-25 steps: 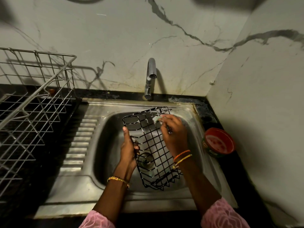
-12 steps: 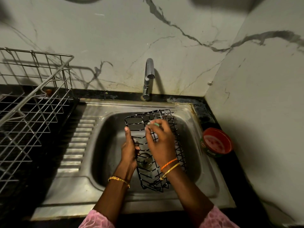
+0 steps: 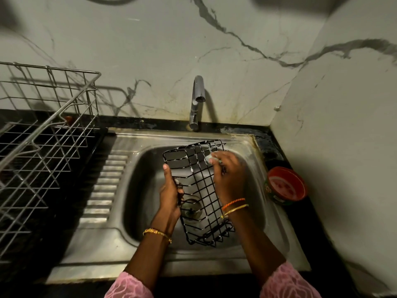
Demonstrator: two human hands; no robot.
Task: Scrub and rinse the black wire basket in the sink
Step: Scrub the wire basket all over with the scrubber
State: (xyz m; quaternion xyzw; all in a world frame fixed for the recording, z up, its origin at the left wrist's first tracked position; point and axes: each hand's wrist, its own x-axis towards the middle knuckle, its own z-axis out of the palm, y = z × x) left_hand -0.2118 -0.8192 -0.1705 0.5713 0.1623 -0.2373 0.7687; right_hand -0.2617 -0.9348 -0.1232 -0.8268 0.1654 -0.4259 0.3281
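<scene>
Gripping the black wire basket edge, left hand fingers curled, right hand pinching a soapy scrubber over the sink

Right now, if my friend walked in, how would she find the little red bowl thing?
Start at the steel sink with the tap behind it. Look along the black counter to the right of the sink, in the corner by the marble wall: the red bowl sits there. It is the only round, bright red thing; everything near it is grey steel, black wire or pale marble.
</scene>
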